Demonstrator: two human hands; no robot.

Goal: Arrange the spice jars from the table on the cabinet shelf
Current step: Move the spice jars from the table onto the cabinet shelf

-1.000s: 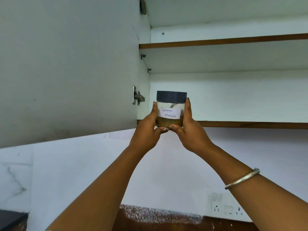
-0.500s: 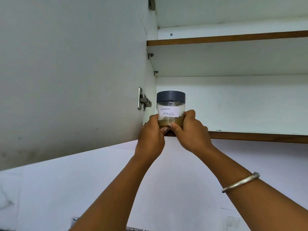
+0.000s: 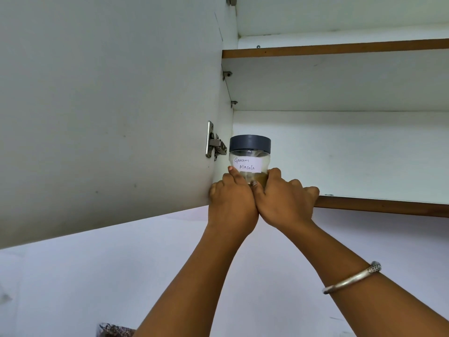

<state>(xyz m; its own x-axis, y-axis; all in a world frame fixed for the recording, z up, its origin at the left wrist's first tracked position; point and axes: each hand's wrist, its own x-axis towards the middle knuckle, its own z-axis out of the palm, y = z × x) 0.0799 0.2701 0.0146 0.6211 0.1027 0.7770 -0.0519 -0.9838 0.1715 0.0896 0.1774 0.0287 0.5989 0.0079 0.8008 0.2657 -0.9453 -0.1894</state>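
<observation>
A clear spice jar [image 3: 249,156] with a dark grey lid and a white label reading "Garam Masala" stands upright at the left end of the lower cabinet shelf [image 3: 379,205], close to the cabinet's side wall. Brown powder fills its bottom. My left hand [image 3: 230,198] holds the jar's lower left side, index finger up against the glass. My right hand [image 3: 281,198] holds the lower right side, thumb across the front, its outer fingers resting on the shelf's wooden front edge. The jar's base is hidden behind my hands.
The open white cabinet door [image 3: 109,117] hangs at the left on a metal hinge [image 3: 213,142]. An upper shelf [image 3: 340,47] runs above. A white wall lies below the cabinet. A silver bangle [image 3: 352,278] sits on my right wrist.
Both hands have carried the jar up and inward onto the left end of the lower shelf. My fingers have slid down to the jar's lower part.
</observation>
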